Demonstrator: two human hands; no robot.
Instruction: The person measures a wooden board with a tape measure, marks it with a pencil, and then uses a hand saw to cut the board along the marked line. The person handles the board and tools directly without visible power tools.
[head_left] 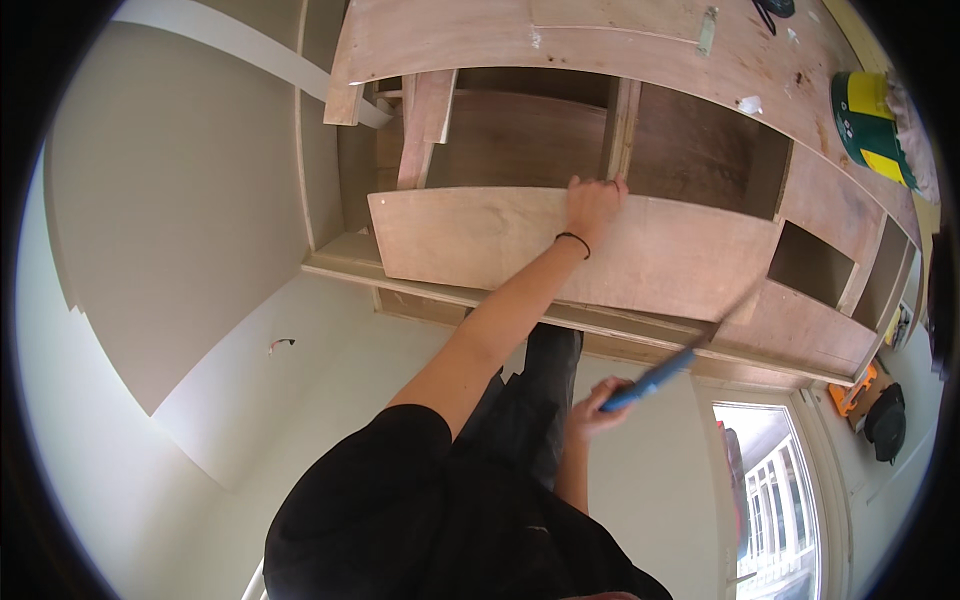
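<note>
A pale plywood panel stands on edge across the front of a wooden frame with open compartments. My left hand reaches forward, its fingers bent over the panel's upper edge near the middle upright. Nearer my body, my right hand is closed round the blue handle of what looks like a handsaw. Its long dark blade slants up and right, meeting the panel near its right end. Motion blurs the blade, so its teeth cannot be made out.
A wooden rail runs below the panel. Beyond, a broad plywood top carries a green and yellow tub at the right. An orange item and a black one lie lower right, near a glazed door.
</note>
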